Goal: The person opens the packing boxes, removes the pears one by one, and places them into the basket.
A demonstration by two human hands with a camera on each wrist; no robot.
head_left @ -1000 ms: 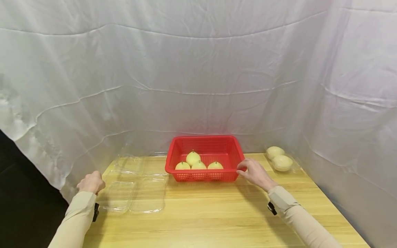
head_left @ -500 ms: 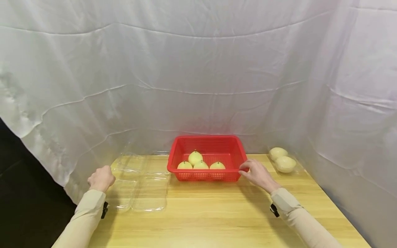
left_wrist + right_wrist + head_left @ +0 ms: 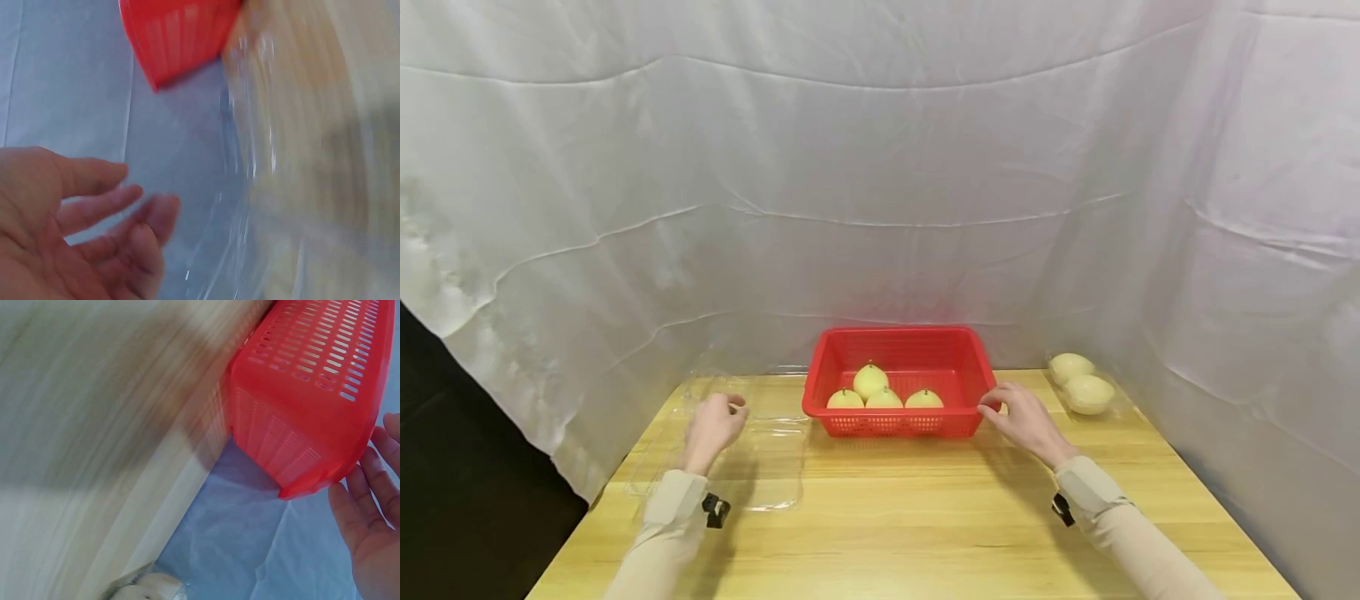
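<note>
Counter (image 3: 910, 525): steadying-and-reaching stage, I'd judge; next calls for loose fingers round one pear.
Red basket (image 3: 887, 412): back middle, right hand (image 3: 1024, 427) pinching its front corner.
Clear tray (image 3: 767, 475): just beside the left hand (image 3: 711, 427), fingers loosely parted, holding nothing.
Pears (image 3: 870, 382): four inside the basket, between both hands, touching neither.

With the red slotted plastic basket (image 3: 955, 412) as clock centre, a hand could pass over the bare yellow wooden table (image 3: 925, 525) at 6 o'clock. The grey-white cloth curtain (image 3: 880, 192) closes 12 o'clock. Flat clear plastic boxes (image 3: 767, 475) lie at 8, near the left hand (image 3: 712, 429). Towards 3 comes the right hand (image 3: 1024, 421) at the rim, then a clear pack of two pale fruits (image 3: 1088, 395). Inside, round pale yellow pears (image 3: 871, 381) block 5 to 9; towards 1 there is free room.
</note>
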